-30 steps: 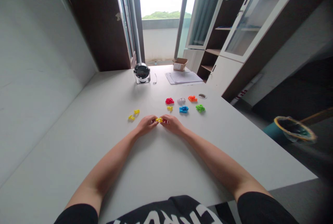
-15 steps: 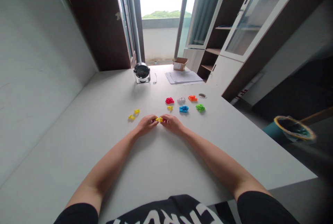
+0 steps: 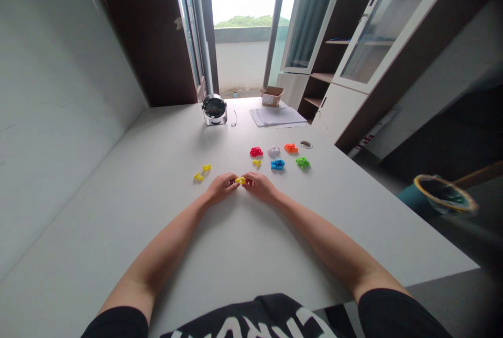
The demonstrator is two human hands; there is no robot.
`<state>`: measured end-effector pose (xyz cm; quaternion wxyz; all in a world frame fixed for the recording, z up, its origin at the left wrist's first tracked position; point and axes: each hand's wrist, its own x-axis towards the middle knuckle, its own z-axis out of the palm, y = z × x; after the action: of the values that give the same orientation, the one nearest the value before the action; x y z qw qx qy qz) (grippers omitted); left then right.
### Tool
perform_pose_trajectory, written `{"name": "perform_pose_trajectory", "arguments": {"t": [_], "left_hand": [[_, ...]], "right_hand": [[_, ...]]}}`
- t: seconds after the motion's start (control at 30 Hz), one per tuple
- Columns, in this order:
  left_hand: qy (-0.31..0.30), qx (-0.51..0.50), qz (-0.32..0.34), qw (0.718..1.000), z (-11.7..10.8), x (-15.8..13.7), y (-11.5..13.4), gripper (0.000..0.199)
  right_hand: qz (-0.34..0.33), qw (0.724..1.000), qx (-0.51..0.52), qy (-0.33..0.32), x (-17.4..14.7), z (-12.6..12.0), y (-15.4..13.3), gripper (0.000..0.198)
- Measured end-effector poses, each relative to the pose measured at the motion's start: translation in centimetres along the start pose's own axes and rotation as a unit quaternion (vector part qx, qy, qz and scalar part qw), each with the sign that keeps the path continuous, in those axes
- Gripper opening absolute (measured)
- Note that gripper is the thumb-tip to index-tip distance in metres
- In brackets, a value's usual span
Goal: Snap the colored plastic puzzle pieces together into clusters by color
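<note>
Between my two hands is a small yellow plastic piece [image 3: 240,181], too small to make out its exact shape. My left hand [image 3: 222,187] grips its left end with the fingertips. On the other side, my right hand [image 3: 258,186] pinches its right end. Two more yellow pieces [image 3: 198,176] lie on the table left of my left hand. Just beyond my right hand sits another yellow piece [image 3: 257,163]. Behind and to the right are small clusters in red [image 3: 256,152], pale grey [image 3: 274,151], orange [image 3: 291,148], blue [image 3: 277,165] and green [image 3: 303,162].
The white table [image 3: 251,254] meets a wall on the left. Toward the back stand a round black device on a silver stand [image 3: 214,108], papers [image 3: 278,116] and an open cardboard box [image 3: 272,97]. A cable hole [image 3: 306,144] is at the right. A bin [image 3: 444,196] stands beyond the table's right edge.
</note>
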<state>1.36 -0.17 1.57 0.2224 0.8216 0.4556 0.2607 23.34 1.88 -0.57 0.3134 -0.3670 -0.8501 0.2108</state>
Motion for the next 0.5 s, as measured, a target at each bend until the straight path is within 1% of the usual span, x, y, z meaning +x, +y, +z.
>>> {"name": "perform_pose_trajectory", "arguments": {"t": [0.5], "left_hand": [[0.004, -0.001, 0.003, 1.0, -0.14, -0.08, 0.18, 0.021]], "right_hand": [[0.005, 1.0, 0.004, 0.001, -0.04, -0.01, -0.03, 0.015]]}}
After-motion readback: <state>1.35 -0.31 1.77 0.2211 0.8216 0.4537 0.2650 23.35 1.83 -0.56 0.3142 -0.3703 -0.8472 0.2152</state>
